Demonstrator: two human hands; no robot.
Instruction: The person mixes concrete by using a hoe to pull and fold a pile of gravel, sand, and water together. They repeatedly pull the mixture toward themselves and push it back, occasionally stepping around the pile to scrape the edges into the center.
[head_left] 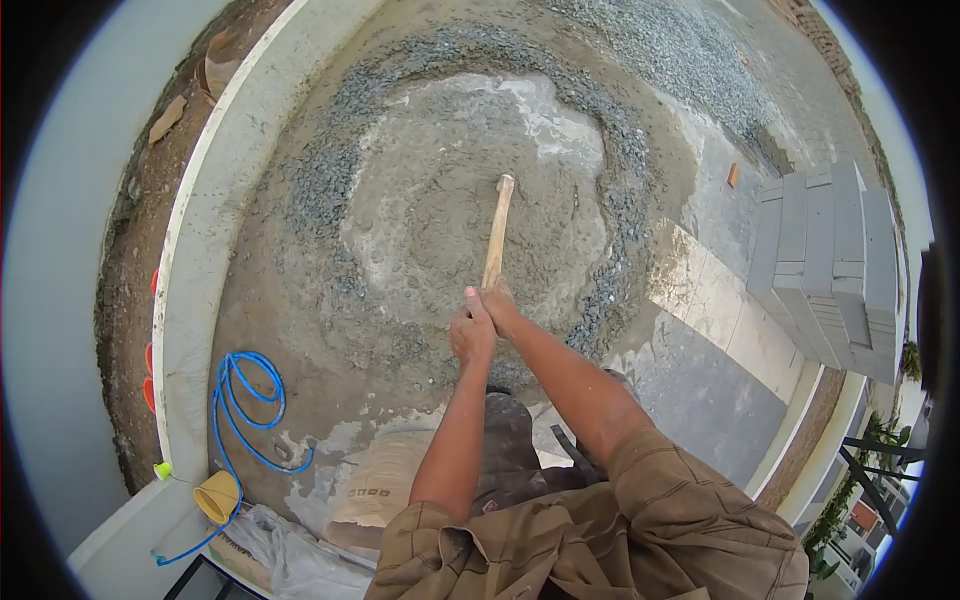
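My left hand (472, 330) and my right hand (499, 303) are wrapped close together around the wooden handle of a hoe (497, 232). The handle points away from me over a round pool of wet grey concrete mix (430, 215). At its far end the tool meets the mix, and the blade is hidden there. A ring of grey gravel (628, 150) surrounds the pool. Both forearms stretch forward from brown sleeves, above my dark trousers.
Low concrete wall (205, 215) curves along the left. A blue hose (279, 385) coils beside a yellow bucket (217, 498), near clear plastic sheeting (300, 560). Paper sack (385, 475) lies by my legs. Grey blocks (815, 265) are stacked right, near a brick piece (733, 176).
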